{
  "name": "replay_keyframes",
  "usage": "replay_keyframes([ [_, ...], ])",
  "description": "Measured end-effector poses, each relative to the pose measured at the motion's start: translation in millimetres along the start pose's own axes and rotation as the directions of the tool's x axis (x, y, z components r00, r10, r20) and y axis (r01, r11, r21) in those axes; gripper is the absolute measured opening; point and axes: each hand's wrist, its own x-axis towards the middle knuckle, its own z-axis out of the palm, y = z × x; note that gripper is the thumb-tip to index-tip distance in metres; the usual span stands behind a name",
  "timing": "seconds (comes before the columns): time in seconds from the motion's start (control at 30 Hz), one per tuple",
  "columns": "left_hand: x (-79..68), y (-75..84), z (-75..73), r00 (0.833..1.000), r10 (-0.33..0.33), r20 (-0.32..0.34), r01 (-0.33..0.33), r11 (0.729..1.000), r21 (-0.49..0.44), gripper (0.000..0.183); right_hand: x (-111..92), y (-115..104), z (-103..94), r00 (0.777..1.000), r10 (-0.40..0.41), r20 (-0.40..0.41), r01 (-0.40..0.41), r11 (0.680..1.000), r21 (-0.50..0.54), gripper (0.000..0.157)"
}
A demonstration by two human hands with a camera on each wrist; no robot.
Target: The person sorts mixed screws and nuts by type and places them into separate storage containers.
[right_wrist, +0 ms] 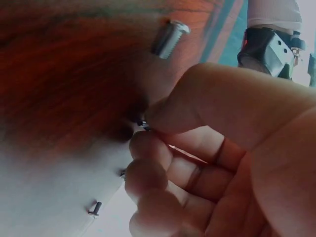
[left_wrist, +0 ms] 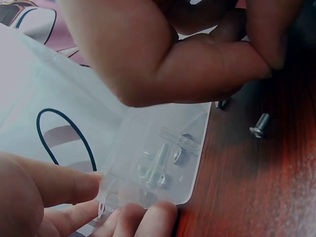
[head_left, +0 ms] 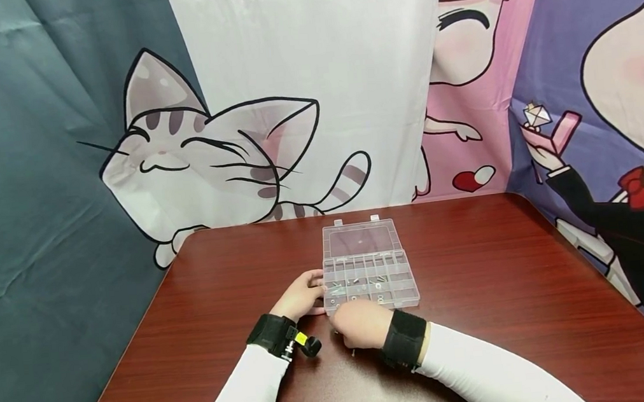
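Observation:
A clear plastic compartment box [head_left: 402, 277] lies on the table with its lid [head_left: 360, 241] folded back. My left hand [head_left: 301, 295] holds the box at its left side, thumb at the wall and fingertips around the near corner in the left wrist view. Just in front of the box, my right hand [head_left: 361, 324] is low over the table with its fingers curled. In the right wrist view its thumb and forefinger pinch a small metal screw [right_wrist: 143, 124], mostly hidden by the fingertips. Another screw [right_wrist: 171, 39] lies on the table close to that hand.
Several compartments hold small metal hardware, including bolts [left_wrist: 159, 165]. Loose on the wooden table [head_left: 476, 258] are more screws, one [left_wrist: 259, 126] beside the box and one [right_wrist: 96, 209] farther off. A printed cloth backdrop [head_left: 307, 36] stands behind the table.

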Motion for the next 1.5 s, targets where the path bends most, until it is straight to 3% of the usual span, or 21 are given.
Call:
replay_keyframes([
  [0.53,-3.0,4.9,0.1,1.0,-0.003,-0.003,0.003,1.0,0.013,0.05,4.0,-1.1,2.7,0.999,-0.048,0.024,0.05,0.996,-0.068,0.02],
  [0.9,-0.7,0.4,-0.5,1.0,0.001,-0.008,-0.001,1.0,0.009,0.049,3.4,-1.5,-2.2,0.998,-0.06,0.015,0.061,0.991,-0.116,0.009],
  [1.5,-0.4,-0.6,0.9,1.0,0.011,-0.011,-0.011,1.0,-0.004,0.048,7.6,-2.0,4.9,0.997,-0.046,0.055,0.048,0.998,-0.045,0.021],
])
